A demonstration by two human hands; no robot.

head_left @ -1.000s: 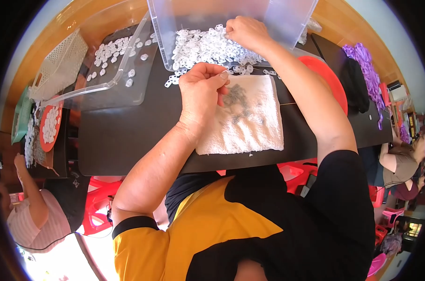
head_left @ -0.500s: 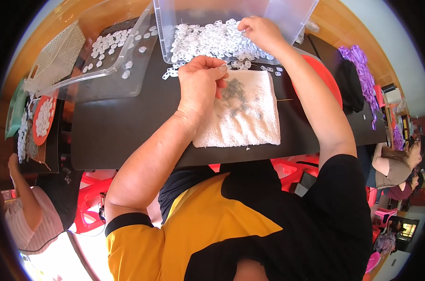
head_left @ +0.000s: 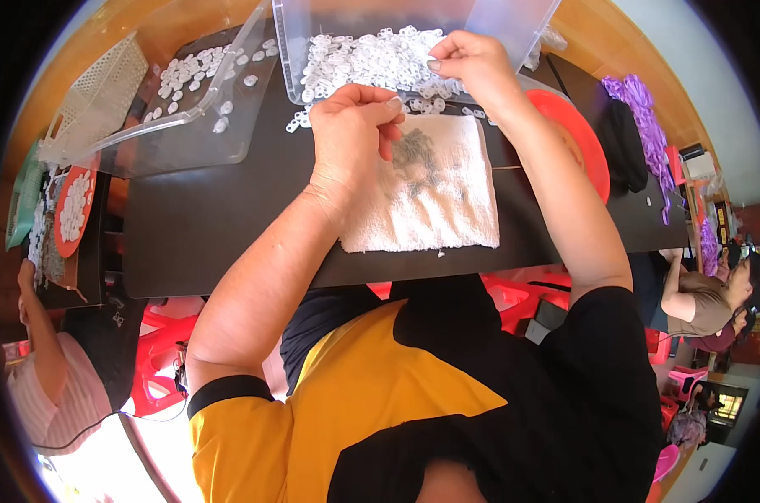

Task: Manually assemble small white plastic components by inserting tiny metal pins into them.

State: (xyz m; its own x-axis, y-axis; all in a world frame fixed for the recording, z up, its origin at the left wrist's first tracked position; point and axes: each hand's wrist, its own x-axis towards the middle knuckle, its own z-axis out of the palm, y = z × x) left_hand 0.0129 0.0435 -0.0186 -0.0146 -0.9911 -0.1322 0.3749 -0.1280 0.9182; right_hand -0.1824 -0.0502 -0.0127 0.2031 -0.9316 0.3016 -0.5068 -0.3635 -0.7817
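Beyond the white towel point(head_left: 447, 214), the pile of white pieces point(head_left: 359, 63) spreads widest sideways, the right hand point(head_left: 480, 71) nearer, past the far right corner, the left hand point(head_left: 346, 126), apart, pinched near the far left; what either holds I can't tell.

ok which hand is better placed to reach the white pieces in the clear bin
Probably the right hand: it's right by the white pieces in the clear bin, while the left hand is closer to the body, near the white cloth.
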